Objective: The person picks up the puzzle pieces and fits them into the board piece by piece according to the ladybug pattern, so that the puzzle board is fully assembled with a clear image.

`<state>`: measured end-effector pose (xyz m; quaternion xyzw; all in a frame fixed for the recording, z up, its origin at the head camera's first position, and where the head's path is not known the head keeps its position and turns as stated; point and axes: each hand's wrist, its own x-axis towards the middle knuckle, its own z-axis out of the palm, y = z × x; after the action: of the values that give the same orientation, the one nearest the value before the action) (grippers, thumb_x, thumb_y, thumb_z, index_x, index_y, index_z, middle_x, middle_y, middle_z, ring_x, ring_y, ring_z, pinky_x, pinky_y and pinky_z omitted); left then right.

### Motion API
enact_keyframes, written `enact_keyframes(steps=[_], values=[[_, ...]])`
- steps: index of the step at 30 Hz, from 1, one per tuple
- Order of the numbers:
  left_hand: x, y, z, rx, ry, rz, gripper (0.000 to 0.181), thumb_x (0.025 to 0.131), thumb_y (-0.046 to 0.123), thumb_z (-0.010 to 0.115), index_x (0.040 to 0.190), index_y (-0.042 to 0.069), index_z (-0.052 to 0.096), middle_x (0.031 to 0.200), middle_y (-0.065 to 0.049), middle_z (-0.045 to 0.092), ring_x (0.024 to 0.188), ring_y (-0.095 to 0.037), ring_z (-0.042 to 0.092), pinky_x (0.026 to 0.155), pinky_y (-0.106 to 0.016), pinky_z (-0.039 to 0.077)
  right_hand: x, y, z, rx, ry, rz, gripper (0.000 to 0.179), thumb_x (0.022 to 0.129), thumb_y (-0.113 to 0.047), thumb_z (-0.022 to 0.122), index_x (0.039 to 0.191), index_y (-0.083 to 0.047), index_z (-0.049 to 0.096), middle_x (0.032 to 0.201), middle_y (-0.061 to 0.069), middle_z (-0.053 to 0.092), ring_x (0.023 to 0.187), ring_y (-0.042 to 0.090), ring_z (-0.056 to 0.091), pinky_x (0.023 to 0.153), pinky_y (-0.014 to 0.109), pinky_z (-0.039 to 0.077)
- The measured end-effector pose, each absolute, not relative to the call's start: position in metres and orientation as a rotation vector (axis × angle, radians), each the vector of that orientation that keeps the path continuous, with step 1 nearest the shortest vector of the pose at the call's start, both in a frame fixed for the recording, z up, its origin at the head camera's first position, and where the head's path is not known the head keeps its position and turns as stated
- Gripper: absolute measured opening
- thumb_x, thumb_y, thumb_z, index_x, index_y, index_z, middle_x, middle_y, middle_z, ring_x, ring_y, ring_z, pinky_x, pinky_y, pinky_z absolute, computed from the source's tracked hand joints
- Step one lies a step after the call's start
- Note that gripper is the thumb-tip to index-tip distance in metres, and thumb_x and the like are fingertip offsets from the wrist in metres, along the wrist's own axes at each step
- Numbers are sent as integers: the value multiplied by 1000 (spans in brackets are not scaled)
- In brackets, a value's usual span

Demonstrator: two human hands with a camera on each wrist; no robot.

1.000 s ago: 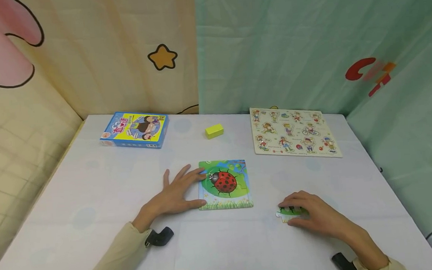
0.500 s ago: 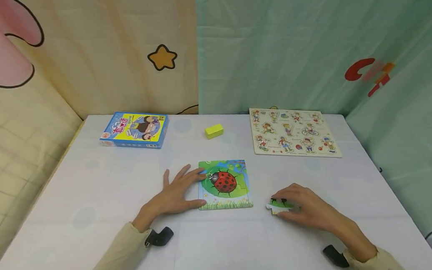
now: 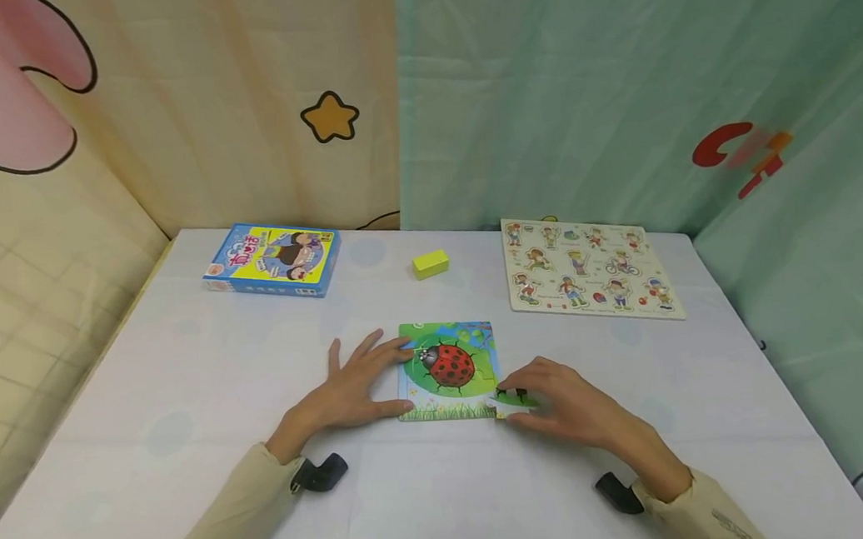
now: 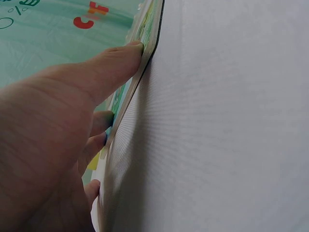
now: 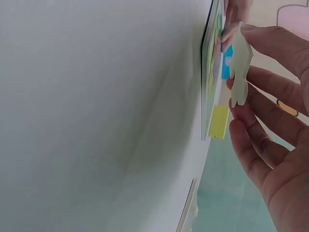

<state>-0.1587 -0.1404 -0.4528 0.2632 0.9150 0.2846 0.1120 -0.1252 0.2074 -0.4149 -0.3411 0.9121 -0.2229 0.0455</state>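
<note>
A square ladybug jigsaw puzzle (image 3: 449, 367) lies flat on the white table in the head view. My left hand (image 3: 350, 392) rests at its left side with fingers spread, the thumb at the near left corner. In the left wrist view the thumb and fingertips touch the puzzle's edge (image 4: 152, 41). Between thumb and fingers, my right hand (image 3: 576, 405) pinches a loose green and white puzzle piece (image 3: 514, 400) at the puzzle's lower right side. From the right wrist, the piece's pale back (image 5: 240, 67) shows, held above the table.
Behind the puzzle lies a small yellow block (image 3: 430, 264). A blue and yellow box (image 3: 273, 260) sits at the back left of the table (image 3: 417, 496). At the back right is a wooden peg board (image 3: 589, 268) with several figures. Curtains (image 3: 539, 86) border the table's far side.
My right hand has carried the puzzle piece leftward and slightly away from me, from apart on the right to the puzzle's lower right side. My left hand has stayed in place.
</note>
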Motion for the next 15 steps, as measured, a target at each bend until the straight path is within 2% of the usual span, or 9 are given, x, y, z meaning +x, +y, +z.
enact_keyframes(steps=[8, 15], values=[[-158, -139, -452, 764, 2682, 825, 69, 86, 52, 72, 146, 26, 49, 165, 4, 29, 156, -34, 5, 111, -75, -15, -134, 185, -415, -1094, 2775, -631, 34, 88, -33, 78, 117, -16, 72, 114, -6, 70, 108, 11, 61, 93, 36, 54], [-159, -140, -451, 771, 2686, 824, 69, 87, 53, 72, 146, 25, 49, 165, 3, 28, 156, -35, 5, 111, -75, -15, -142, 163, -416, -1169, 2742, -646, 27, 89, -27, 77, 112, -14, 75, 112, -3, 71, 106, 15, 61, 92, 36, 53]])
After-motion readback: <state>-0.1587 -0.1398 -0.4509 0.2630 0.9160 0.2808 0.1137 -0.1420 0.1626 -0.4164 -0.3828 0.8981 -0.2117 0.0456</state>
